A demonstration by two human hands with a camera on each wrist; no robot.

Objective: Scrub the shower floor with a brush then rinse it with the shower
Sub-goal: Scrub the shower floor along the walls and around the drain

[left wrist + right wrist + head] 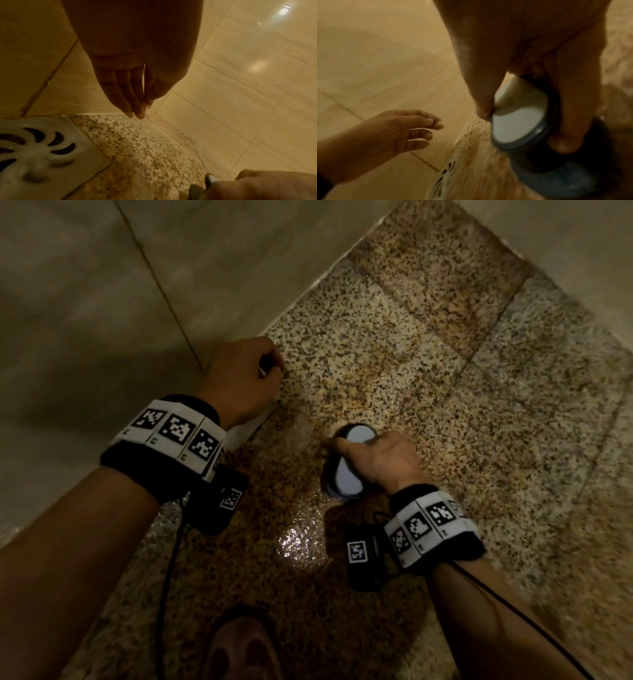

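The right hand [383,462] clenched its grip around the brush [346,474], thumb on one side and fingers on the other, pressing it down on the wet speckled shower floor [428,354] near its middle. The left hand [406,128] hung released, fingers relaxed and holding nothing, over the floor's wall edge, just above the metal drain [34,155] beside the tiled wall [85,302].

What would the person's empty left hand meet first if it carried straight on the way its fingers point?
Probably the speckled shower floor near the foot of the tiled wall. The left hand holds nothing, its fingers angled down toward that corner. Depth is unclear, so the wall's base could come first.
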